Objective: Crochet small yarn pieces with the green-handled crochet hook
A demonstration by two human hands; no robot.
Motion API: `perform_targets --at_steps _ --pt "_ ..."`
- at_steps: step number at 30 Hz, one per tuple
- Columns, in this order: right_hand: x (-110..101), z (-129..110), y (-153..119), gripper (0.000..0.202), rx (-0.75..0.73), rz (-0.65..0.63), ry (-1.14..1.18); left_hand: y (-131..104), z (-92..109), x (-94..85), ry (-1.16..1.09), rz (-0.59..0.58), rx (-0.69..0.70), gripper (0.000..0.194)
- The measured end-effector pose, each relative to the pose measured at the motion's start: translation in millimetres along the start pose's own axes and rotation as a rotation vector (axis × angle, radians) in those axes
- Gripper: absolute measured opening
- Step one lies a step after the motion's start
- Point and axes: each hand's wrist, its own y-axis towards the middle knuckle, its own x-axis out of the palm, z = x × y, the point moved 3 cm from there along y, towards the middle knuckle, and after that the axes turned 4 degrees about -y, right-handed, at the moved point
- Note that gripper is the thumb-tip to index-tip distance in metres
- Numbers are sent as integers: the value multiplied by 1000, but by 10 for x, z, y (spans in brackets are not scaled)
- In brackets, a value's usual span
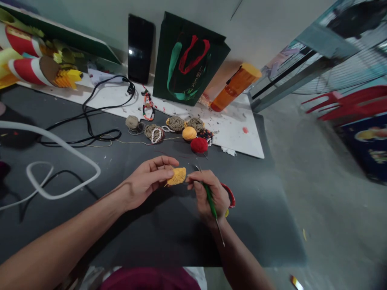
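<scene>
Between thumb and fingers, my left hand [151, 177] pinches a small yellow crochet piece [177, 176] above the dark tabletop. My right hand [210, 193] is closed around a crochet hook [211, 200] with a green handle and metal ends. The hook lies slanted across the palm, one end pointing away and the other back along the wrist. Fingertips of the right hand are close to the right edge of the yellow piece; whether they touch it, I cannot tell. Beyond the hands lie a yellow yarn ball [189, 133] and a red yarn ball [198, 145].
Behind the yarn stand a dark green gift bag [189, 60], a black phone [140, 48] and an orange cylinder [236, 86]. Brown crocheted coils [175, 123] sit on the table. A black cable [87, 117] and a white curved tube [75, 149] cross the left side. Red-handled scissors [231, 195] seem partly hidden by the right hand.
</scene>
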Motion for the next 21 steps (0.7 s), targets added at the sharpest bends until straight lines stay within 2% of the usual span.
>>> perform_targets --at_steps 5,9,15,17,21 --pt "0 -75 91 23 -119 -3 -143 -12 -47 23 19 -41 -6 28" --pt "3 -99 114 24 -159 -49 -168 -12 -62 27 -20 -53 -48 26" --pt "19 -100 103 31 -223 -49 -181 -12 -60 30 -53 -71 -82 27" --pt "19 -96 96 31 -205 -39 -171 -7 -64 25 -43 -71 -82 27" --pt "-1 -72 88 23 -71 -6 -109 4 -65 6 -30 -48 -55 28"
